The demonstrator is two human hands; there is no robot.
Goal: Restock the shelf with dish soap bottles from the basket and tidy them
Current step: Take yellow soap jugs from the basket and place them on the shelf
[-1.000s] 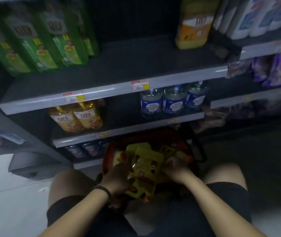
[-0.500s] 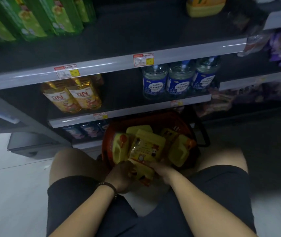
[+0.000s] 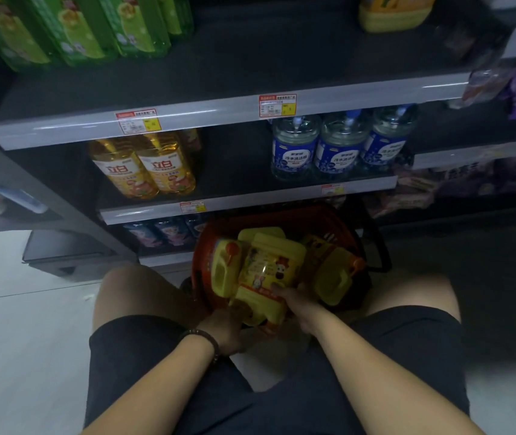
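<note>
**Jug gripped in both hands above basket; open shelf space lies far and up**

The person crouches facing the shelving. The red plastic basket [image 3: 285, 216] stands on the floor between the knees. The left hand [image 3: 223, 332] and the right hand [image 3: 300, 304] both clasp one yellow plastic dish soap jug with a printed label [image 3: 269, 271]. The left fingers curl round its near left corner and the right fingers wrap its near right edge.

The jug lies label-up over the basket's near rim. Its long axis runs near to far, so the body extends away from both hands toward the shelves. Which end carries the cap cannot be confirmed. A second yellow jug with an orange cap [image 3: 223, 265] lies in the basket to the left, and a third yellow jug [image 3: 332, 274] lies to the right.

Assessment: the dark upper shelf with a grey front rail [image 3: 282, 58] shows a bare stretch. A matching yellow container [image 3: 391, 14] stands at its far right. The jug would probably need to go up and away from the hands, and be turned upright on the way. Neither hand is nearer, as both are at the same end.
</note>
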